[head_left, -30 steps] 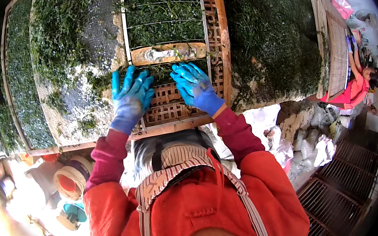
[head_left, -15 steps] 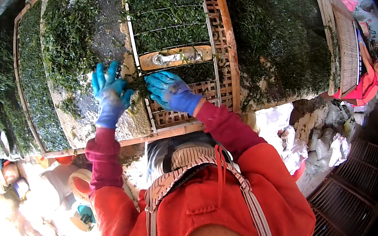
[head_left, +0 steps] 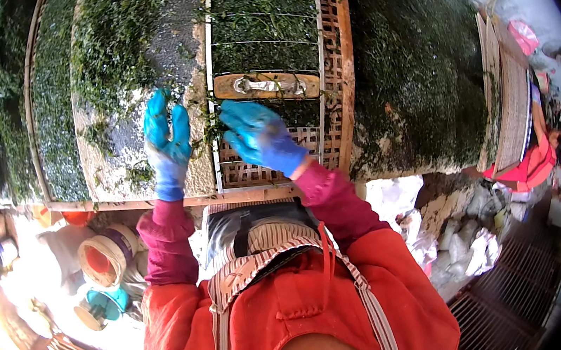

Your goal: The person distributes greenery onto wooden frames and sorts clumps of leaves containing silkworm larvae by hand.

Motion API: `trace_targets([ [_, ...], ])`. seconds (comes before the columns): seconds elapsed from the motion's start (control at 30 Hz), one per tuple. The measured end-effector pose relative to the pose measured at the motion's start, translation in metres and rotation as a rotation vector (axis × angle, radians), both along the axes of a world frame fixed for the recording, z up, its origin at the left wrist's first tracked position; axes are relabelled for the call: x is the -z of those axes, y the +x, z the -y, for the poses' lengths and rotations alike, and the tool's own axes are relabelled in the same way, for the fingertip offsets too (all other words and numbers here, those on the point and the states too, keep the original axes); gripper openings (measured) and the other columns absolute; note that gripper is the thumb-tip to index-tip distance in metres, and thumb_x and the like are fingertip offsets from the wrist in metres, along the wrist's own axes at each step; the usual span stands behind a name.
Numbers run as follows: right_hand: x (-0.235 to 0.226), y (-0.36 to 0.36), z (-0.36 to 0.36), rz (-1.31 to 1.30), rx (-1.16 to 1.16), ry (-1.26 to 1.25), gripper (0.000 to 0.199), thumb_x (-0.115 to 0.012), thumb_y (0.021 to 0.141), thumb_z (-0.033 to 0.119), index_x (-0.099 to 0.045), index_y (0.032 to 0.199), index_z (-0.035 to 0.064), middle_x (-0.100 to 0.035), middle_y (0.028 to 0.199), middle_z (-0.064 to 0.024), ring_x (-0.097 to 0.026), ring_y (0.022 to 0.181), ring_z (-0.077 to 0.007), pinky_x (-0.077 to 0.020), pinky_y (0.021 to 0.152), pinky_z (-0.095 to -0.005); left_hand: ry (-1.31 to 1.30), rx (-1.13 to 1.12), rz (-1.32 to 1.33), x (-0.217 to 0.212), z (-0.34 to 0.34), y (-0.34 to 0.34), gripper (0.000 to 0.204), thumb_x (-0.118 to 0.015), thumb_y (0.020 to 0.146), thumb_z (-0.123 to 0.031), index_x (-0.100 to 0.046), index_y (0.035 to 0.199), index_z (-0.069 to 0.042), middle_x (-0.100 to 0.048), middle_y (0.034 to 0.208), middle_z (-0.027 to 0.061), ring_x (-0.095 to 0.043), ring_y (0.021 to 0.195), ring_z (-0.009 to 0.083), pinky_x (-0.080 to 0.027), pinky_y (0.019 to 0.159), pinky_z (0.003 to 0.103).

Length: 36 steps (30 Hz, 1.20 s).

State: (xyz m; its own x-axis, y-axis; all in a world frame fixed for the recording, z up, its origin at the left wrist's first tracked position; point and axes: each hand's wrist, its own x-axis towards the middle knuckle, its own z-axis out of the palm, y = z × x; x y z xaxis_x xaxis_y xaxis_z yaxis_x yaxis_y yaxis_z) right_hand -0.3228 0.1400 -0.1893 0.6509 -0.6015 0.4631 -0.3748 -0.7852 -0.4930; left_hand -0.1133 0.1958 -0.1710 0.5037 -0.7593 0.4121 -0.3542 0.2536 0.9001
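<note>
Blue gloves cover both my hands. My left hand (head_left: 169, 143) is above the wet table top (head_left: 183, 53), its fingers stretched out with a gap between them and nothing visible in them. My right hand (head_left: 261, 135) lies over the near end of a white-barred frame (head_left: 209, 50), fingers extended, palm side hidden. Just beyond it, a wooden block with a metal handle (head_left: 269, 86) rests across the frame. Shredded green seaweed (head_left: 264, 25) fills the frame's bar-divided sections beyond the block. At the near end, a woven lattice mat (head_left: 245, 172) shows bare.
Loose green seaweed (head_left: 113, 62) heaps to the left, and a large dark green mass (head_left: 415, 65) covers the right side. Wooden-edged mats (head_left: 510, 88) stand at far right, near another person in red (head_left: 533, 159). Buckets (head_left: 104, 258) stand below at left.
My left hand's fingers have drawn closer together. My right hand has turned slightly, its fingers now pointing more away from me. The whole view has shifted a little; the wooden block stays on the frame.
</note>
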Motion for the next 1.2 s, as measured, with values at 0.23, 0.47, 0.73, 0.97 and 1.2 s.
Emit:
trace_targets([
  [0.23, -0.018, -0.036, 0.005, 0.024, -0.012, -0.102, 0.043, -0.073, 0.082, 0.008, -0.068, 0.125, 0.0040, -0.063, 0.136, -0.0145, -0.061, 0.123, -0.0356, -0.0490, 0.108, -0.0496, 0.352, -0.478, 0.664, 0.031, -0.043, -0.057, 0.073, -0.073, 0.093, -0.023, -0.039, 0.154, -0.002, -0.043, 0.156, 0.0196, -0.040, 0.144, 0.0391, -0.026, 0.121, 0.052],
  [0.47, 0.001, -0.068, -0.002, -0.209, 0.117, -0.234, 0.048, -0.070, 0.089, 0.021, -0.065, 0.136, 0.0080, -0.057, 0.142, -0.0196, -0.054, 0.130, -0.0424, -0.0442, 0.111, -0.0544, -0.032, 0.188, -0.180, 0.023, -0.014, -0.138, 0.071, -0.068, 0.096, -0.003, -0.032, 0.158, 0.001, -0.043, 0.157, 0.0151, -0.045, 0.141, 0.0251, -0.038, 0.116, 0.038],
  [0.73, 0.025, 0.021, 0.025, 0.070, -0.124, -0.252, 0.041, -0.072, 0.082, 0.007, -0.069, 0.122, 0.0175, -0.054, 0.149, -0.0118, -0.048, 0.139, -0.0359, -0.0398, 0.117, -0.0531, -0.057, -0.204, -0.230, 0.041, -0.078, -0.018, 0.055, -0.055, 0.102, 0.006, -0.043, 0.155, -0.002, -0.045, 0.158, 0.0106, -0.047, 0.138, 0.0173, -0.041, 0.111, 0.032],
  [0.97, 0.003, -0.016, 0.006, 0.004, 0.063, -0.201, 0.044, -0.071, 0.081, 0.007, -0.069, 0.126, 0.0082, -0.057, 0.144, -0.0107, -0.051, 0.136, -0.0345, -0.0388, 0.118, -0.0520, 0.101, -0.200, 0.450, 0.012, -0.091, -0.005, 0.054, -0.058, 0.093, 0.010, -0.055, 0.146, -0.004, -0.054, 0.150, 0.0136, -0.051, 0.138, 0.0254, -0.044, 0.111, 0.038],
  [1.2, 0.024, -0.010, 0.000, -0.032, -0.061, -0.003, 0.048, -0.068, 0.080, 0.009, -0.068, 0.129, 0.0083, -0.064, 0.138, -0.0092, -0.055, 0.133, -0.0310, -0.0426, 0.114, -0.0466, 0.428, 0.155, 1.048, 0.039, -0.046, -0.050, 0.048, -0.058, 0.097, -0.039, -0.062, 0.139, -0.017, -0.054, 0.152, 0.0044, -0.043, 0.145, 0.0375, -0.016, 0.124, 0.060],
])
